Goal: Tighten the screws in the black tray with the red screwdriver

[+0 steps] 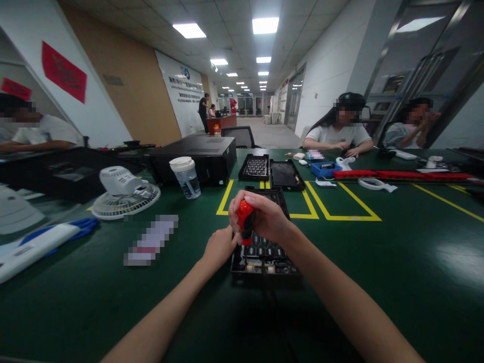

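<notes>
My right hand (pixel 260 214) is wrapped round the red-and-black handle of a screwdriver (pixel 246 222), held upright over a black keypad case (pixel 264 272). The driver's shaft points down at the case's front left part, where its tip is hard to make out. Rows of dark rounded keys fill the case, and small beige and metal parts lie along its near side. At the left edge of the case, my left hand (pixel 220 248) is closed against it, its fingertips partly hidden behind the right hand. A dark cable (pixel 270 297) runs from the case towards me.
Beyond the case lie a second keypad piece (pixel 254 167) and a black shell (pixel 287 174). To the left are a lidded cup (pixel 185 176), a white fan (pixel 126 194) and a large black box (pixel 200 154). A blue tray (pixel 323 169) and tape roll (pixel 371 183) lie right. People sit across the table.
</notes>
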A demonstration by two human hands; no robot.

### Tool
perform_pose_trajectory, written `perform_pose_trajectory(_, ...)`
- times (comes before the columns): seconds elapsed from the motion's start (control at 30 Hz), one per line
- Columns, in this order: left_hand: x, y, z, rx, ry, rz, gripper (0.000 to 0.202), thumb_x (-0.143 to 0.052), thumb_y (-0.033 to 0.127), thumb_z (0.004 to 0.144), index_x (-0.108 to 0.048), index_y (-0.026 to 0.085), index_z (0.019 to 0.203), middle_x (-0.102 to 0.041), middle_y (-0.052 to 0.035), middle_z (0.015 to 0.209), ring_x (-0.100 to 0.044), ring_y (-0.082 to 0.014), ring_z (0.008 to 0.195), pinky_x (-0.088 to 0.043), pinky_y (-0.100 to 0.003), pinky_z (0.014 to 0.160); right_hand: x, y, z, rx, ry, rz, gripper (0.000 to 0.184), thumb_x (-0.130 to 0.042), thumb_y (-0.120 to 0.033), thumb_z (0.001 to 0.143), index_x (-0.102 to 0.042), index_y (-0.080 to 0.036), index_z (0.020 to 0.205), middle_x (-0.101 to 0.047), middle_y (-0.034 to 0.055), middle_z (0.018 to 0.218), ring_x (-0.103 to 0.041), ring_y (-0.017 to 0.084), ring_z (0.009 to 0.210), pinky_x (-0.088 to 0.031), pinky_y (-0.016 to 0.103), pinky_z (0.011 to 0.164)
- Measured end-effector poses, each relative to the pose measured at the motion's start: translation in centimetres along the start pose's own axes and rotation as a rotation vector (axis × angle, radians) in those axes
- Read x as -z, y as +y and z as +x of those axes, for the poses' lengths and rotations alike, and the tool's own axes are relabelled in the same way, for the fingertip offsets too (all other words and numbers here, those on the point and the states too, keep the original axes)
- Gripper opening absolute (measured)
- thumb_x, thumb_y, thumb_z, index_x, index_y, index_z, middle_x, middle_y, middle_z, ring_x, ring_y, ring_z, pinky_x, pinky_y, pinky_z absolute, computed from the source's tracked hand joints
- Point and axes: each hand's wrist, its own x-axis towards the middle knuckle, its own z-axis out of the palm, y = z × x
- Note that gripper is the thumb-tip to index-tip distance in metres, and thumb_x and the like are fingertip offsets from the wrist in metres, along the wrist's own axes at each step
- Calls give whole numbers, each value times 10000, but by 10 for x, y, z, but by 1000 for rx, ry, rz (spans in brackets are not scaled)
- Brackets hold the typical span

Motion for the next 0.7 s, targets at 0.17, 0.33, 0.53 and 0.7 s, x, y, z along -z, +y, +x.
perform_pose_trajectory(0.17, 0, 0, 0, 4, 13, -39, 328, -316, 364, 859, -546, 170, 991, -640, -109, 920, -605, -211, 850, -418, -268, 698, -1, -1, -1, -3, -19, -29, 193, -356, -247, 843, -507, -136, 797, -525, 26, 694, -510, 113, 580, -404, 256, 556)
perform_pose_trajectory(0.33, 4, 2, -2, -5, 34, -125, 332, -328, 359, 860, -561, 160, 990, -635, -113, 945, -580, -207, 937, -413, -257, 747, -3, 0, -2, -22, -22, -59, 174, -395, -270, 842, -511, -141, 823, -540, 32, 727, -522, 113, 615, -425, 267, 599)
perform_pose_trajectory(0.53, 4, 3, -3, 11, 52, -139, 339, -331, 352, 861, -557, 157, 1020, -632, -118, 959, -572, -216, 963, -422, -265, 756, -5, -2, -2, -26, -16, -69, 132, -441, -260, 838, -507, -146, 844, -537, 25, 734, -533, 108, 635, -435, 255, 608)
perform_pose_trajectory(0.7, 4, 3, -4, 21, 49, -132, 344, -340, 362, 860, -554, 160, 1038, -629, -115, 967, -570, -217, 972, -426, -268, 761, -7, -3, -2, -33, 6, -81, 124, -467, -273, 833, -491, -152, 847, -544, 16, 741, -538, 105, 641, -449, 252, 605)
